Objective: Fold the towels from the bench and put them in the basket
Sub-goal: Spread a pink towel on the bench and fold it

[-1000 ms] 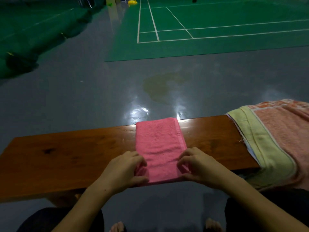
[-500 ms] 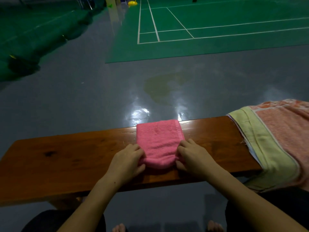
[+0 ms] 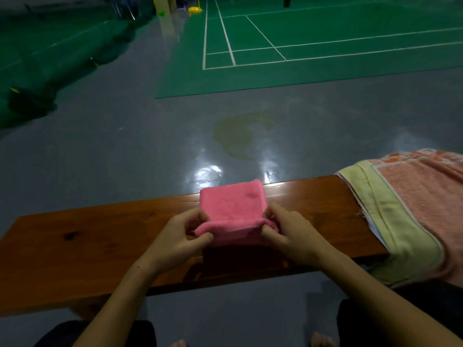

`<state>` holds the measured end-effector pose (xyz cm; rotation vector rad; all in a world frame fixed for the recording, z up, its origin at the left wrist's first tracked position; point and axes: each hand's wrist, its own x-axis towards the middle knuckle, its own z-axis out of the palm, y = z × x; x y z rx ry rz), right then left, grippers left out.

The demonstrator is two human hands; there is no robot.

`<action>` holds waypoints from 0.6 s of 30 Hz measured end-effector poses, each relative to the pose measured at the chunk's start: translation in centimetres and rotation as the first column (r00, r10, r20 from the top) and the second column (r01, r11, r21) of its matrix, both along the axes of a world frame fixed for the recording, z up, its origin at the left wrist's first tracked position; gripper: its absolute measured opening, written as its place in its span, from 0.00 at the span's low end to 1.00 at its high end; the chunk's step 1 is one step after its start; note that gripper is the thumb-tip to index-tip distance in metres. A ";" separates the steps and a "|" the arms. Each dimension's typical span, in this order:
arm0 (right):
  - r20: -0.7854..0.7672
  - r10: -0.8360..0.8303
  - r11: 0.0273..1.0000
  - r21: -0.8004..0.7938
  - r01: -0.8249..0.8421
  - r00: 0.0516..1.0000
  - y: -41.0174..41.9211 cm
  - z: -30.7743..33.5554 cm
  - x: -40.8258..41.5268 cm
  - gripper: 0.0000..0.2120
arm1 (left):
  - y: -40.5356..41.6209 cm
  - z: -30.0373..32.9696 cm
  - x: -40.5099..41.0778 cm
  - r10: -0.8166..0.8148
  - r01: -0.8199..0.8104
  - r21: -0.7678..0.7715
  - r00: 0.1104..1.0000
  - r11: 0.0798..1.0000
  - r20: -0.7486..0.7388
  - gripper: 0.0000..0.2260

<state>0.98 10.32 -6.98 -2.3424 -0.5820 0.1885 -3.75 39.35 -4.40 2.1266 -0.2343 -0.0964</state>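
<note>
Two hands on the pink towel (image 3: 231, 204), mid-bench (image 3: 75, 236): left hand (image 3: 179, 234) and right hand (image 3: 288, 232) each pinch a near corner of the fold, probably to keep the edges aligned. Towel lies between the grips, reaching away to the far edge. Unfolded towels (image 3: 411, 209) at bench's right end. No basket visible.

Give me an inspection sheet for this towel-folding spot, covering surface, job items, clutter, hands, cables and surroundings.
Surface: wooden bench, glossy.
Job's things: pink towel folded small on the bench; yellow towel and orange towel draped over the bench's right end; basket not in view.
Clutter: nothing seen.
Hands: left hand and right hand each pinch a near corner of the pink towel.
Cables: nothing seen.
Surroundings: grey floor with a stain; green court with white lines beyond.
</note>
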 end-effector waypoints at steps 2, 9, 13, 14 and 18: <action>-0.084 -0.026 0.999 0.045 0.029 0.996 -0.1 0.3 0.0 0.12 | 0.1 0.1 -0.1 0.003 -0.007 -0.059 0.997 0.998 -0.075 0.08; -0.418 -0.086 0.954 0.226 0.195 0.905 -0.8 0.6 -0.1 0.07 | -0.3 0.5 -0.7 -0.037 -0.032 -0.198 0.942 0.980 -0.334 0.17; -0.703 -0.003 0.853 0.369 0.368 0.711 -0.6 1.8 -0.2 0.14 | -0.5 0.2 -0.3 -0.006 -0.080 -0.261 0.949 0.962 -0.316 0.20; -0.760 0.073 0.832 0.403 0.381 0.645 -0.7 2.3 -0.1 0.15 | -0.6 0.1 0.0 0.036 -0.120 -0.268 0.953 0.956 -0.300 0.16; -0.701 0.134 0.860 0.434 0.270 0.700 -1.1 2.6 0.8 0.18 | -1.0 -0.6 1.5 0.223 -0.295 -0.275 0.938 0.915 -0.264 0.07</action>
